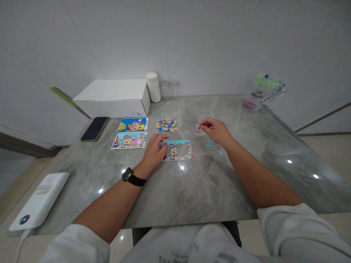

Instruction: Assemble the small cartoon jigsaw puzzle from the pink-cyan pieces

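Note:
A partly assembled jigsaw puzzle (173, 151) lies flat on the grey table, with a gap in its right half that shows the tabletop. My left hand (155, 151) rests at its left end, fingers apart and partly covering that edge. To the right and a little beyond the puzzle, my right hand (216, 130) pinches a small pink puzzle piece (199, 128) between thumb and fingertips. Several loose light-blue pieces (208, 145) lie below and beside this hand. Behind the puzzle is a pile of mixed pieces (167, 125). Two cartoon picture cards (128, 140) sit to the left.
At the back left stand a white box (112, 98), a white bottle (153, 87) and two clear glasses (174, 90). A phone (94, 129) and a white power bank (41, 201) with a cable lie left. A plastic bag (263, 92) is at the far right edge.

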Demonstrator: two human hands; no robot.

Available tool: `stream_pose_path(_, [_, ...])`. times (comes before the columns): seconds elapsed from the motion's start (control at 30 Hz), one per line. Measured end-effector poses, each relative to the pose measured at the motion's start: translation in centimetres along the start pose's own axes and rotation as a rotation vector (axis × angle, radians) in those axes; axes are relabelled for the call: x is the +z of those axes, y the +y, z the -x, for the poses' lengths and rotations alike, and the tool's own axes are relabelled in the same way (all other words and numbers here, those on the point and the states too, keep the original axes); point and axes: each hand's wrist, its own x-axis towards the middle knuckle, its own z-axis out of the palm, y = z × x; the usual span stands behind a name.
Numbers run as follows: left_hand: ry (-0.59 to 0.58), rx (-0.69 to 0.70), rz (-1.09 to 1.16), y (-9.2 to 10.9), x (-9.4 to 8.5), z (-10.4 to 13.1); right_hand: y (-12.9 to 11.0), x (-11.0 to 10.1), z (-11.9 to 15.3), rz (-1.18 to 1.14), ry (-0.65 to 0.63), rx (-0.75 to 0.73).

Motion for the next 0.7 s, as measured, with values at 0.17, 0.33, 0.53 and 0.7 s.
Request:
stream_pose_path(0.17, [-0.004,0.006,-0.003,-0.2,0.1,0.0,2.2,0.5,-0.1,0.159,-0.239,0.031])
stream_pose_path(0.33, [-0.006,0.007,-0.01,-0.3,0.1,-0.1,2.7,1.5,0.1,0.271,-0.233,0.005])
stream_pose_path(0.53, [-0.017,0.0,-0.023,-0.1,0.0,0.0,2.2,-1.7,-0.5,0.338,-0.166,0.009])
stream_pose_path(0.7, [-0.01,0.004,-0.023,-0.2,0.0,-0.1,1.6,-5.4,0.5,0.356,-0.121,0.009])
